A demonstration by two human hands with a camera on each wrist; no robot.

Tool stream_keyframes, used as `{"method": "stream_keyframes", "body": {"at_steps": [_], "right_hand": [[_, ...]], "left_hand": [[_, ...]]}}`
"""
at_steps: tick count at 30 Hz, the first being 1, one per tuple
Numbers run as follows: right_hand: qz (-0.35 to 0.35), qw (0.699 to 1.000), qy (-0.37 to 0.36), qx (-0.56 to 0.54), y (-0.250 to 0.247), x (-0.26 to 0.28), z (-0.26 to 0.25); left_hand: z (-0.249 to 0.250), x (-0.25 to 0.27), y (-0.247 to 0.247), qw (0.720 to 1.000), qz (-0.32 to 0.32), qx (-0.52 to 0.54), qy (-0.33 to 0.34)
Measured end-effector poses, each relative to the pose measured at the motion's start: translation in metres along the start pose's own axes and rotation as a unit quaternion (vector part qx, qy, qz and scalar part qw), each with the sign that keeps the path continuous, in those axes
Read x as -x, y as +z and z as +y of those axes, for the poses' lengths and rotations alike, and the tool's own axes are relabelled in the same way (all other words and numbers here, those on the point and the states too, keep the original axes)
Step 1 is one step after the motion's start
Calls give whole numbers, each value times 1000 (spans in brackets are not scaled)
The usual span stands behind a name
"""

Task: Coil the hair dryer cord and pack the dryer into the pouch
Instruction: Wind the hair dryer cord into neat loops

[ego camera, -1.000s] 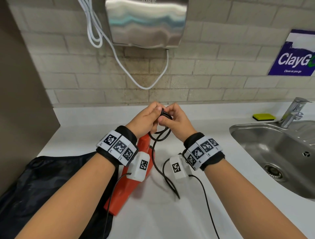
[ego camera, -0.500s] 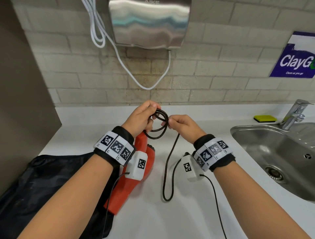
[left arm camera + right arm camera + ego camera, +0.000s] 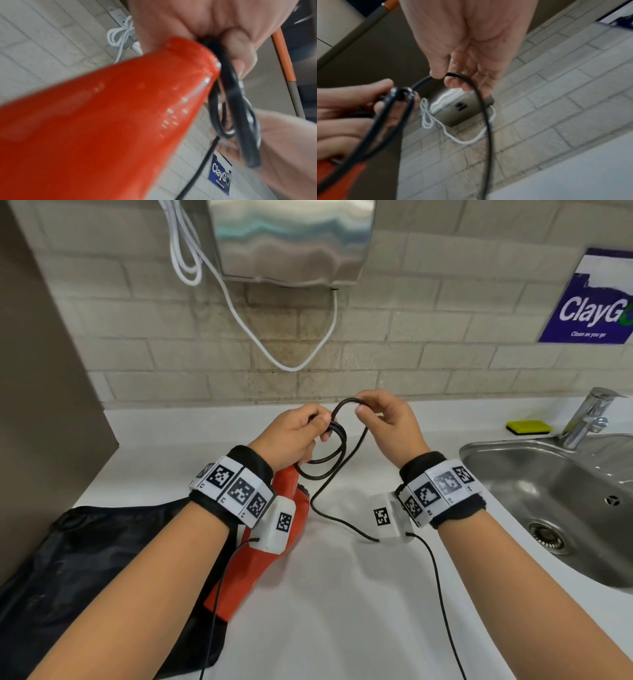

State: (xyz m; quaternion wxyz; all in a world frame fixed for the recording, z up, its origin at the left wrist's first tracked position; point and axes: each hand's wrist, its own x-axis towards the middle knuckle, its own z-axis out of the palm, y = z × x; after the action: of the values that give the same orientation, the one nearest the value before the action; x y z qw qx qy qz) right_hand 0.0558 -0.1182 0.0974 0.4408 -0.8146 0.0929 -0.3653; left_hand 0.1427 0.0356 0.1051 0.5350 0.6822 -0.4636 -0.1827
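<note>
Above the white counter, between the wall and the sink, you held the black cord in both hands, partway through the coiling. To do this step well, you needed to bring each fresh loop across to the same size as those already gathered, lay it flat against them without a twist, and let the slack on the counter feed up freely before you pulled. Your left hand was curled tight, thumb and fingers pinching the gathered loops together while they hung below it. Your right hand was half closed, thumb and forefinger pinching one strand at the top of a new arc, the other fingers loose. The orange dryer lay on the counter under your left wrist, partly on the black pouch, which lay flat at the left edge.
</note>
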Motion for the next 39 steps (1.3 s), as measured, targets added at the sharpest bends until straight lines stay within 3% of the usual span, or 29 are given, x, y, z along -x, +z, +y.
{"method": "stream_keyframes", "body": {"at_steps": [2, 4, 5, 7, 8, 9, 15, 18, 22, 26, 29, 35, 37, 39], "right_hand": [[3, 997, 73, 31, -5, 8, 23], [-65, 975, 171, 124, -9, 19, 48], [-140, 944, 212, 209, -9, 25, 61], [-322, 829, 257, 379, -6, 39, 84], [-387, 772, 265, 428, -5, 47, 91], [-426, 737, 273, 448, -4, 53, 95], [-436, 678, 280, 521, -1, 63, 108], [-407, 677, 301, 534, 1, 60, 119], [-379, 664, 273, 584, 1, 59, 120], [-423, 666, 257, 558, -2, 66, 127], [-410, 680, 248, 556, -6, 73, 130], [-419, 670, 288, 542, -3, 71, 128], [-416, 677, 290, 533, -1, 71, 122], [-398, 712, 274, 509, 0, 69, 109]], "left_hand": [[-1, 0, 1, 1000, 4, 9, 7], [-1, 0, 1, 1000, 8, 9, 10], [-2, -1, 1, 1000, 9, 9, 13], [-3, -1, -1, 1000, 10, 17, 14], [-3, -1, -2, 1000, 12, 21, 13], [-3, -1, -3, 1000, 14, 23, 13], [-5, -1, -6, 999, 25, 26, 17], [-7, -2, -10, 999, 31, 14, 16], [-7, -3, -12, 999, 37, 25, 12], [-7, -3, -12, 999, 41, 26, 13], [-7, -2, -12, 999, 42, 25, 15], [-6, -2, -8, 999, 40, 33, 10], [-5, -2, -7, 999, 38, 30, 11], [-5, -3, -6, 999, 37, 34, 10]]}}
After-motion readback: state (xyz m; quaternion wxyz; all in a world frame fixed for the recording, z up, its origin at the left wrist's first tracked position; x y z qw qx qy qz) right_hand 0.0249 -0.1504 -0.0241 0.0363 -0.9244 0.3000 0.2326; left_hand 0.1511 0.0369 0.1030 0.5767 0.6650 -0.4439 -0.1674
